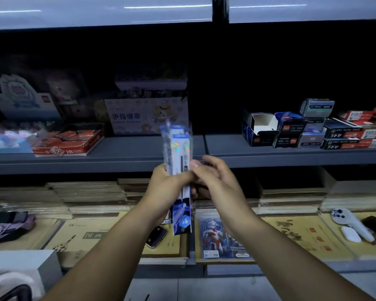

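Observation:
A bundle of several long blue-and-white blister packs [179,148] stands upright in front of the middle shelf. My left hand [166,187] grips the bundle around its middle from the left. My right hand [213,179] meets it from the right, thumb on the front of the packs and fingers curled behind them. The packs' lower ends [181,218] hang down below both hands.
The grey middle shelf [152,153] carries a red 2B box [70,144], a finger-bandage box [146,116] and stacked small boxes [308,131]. Below lie notebook stacks [91,198], a phone [155,235], a hero card pack [219,237] and a white handheld object [352,224].

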A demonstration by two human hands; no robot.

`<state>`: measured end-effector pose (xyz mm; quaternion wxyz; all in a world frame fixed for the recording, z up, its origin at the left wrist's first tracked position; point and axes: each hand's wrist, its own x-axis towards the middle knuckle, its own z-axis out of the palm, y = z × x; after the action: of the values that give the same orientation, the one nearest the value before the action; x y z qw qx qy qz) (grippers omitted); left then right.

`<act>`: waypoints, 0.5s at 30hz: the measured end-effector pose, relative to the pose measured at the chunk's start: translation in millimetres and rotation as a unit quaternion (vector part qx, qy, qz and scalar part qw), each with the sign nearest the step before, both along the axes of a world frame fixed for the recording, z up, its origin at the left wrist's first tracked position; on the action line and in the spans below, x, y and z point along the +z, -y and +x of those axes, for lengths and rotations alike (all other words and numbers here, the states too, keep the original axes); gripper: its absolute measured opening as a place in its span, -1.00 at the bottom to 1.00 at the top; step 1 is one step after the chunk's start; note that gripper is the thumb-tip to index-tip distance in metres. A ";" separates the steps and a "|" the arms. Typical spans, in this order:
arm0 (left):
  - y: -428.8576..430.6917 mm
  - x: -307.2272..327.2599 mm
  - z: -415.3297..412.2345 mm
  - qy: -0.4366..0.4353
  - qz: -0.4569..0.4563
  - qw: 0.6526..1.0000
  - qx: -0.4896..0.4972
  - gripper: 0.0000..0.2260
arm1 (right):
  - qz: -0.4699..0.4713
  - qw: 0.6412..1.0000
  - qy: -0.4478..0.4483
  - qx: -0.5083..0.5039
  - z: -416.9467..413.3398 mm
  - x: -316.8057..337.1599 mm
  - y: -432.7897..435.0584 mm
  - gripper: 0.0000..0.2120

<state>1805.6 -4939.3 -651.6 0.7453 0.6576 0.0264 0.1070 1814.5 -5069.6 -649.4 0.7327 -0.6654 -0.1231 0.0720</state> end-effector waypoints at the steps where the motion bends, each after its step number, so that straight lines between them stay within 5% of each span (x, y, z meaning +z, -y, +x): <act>1: 0.2 -3.2 -0.5 0.002 0.058 0.998 -0.012 -0.91 | 0.012 1.000 0.014 0.009 0.8 0.0 1.2 -0.27; 4: 0.3 -12.2 -0.7 -0.015 0.220 0.974 -0.058 -0.85 | 0.036 0.996 0.079 -0.028 2.6 5.6 6.6 -0.16; 7: 1.2 -19.9 3.2 -0.024 0.331 0.938 -0.104 -0.78 | -0.026 0.986 0.142 -0.088 7.8 10.2 16.3 -0.29; 11: 4.1 -24.2 6.0 -0.023 0.396 0.914 -0.082 -0.74 | -0.095 0.980 0.135 -0.112 15.6 4.5 20.9 -0.67; 15: 2.0 -26.9 5.7 -0.026 0.422 0.903 -0.077 -0.69 | -0.133 0.976 0.127 -0.117 15.5 -1.5 18.1 -0.75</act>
<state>1811.4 -4941.3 -678.5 0.4031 0.9131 -0.0521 0.0334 1830.0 -5087.7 -650.9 0.6192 -0.7705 -0.1260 -0.0837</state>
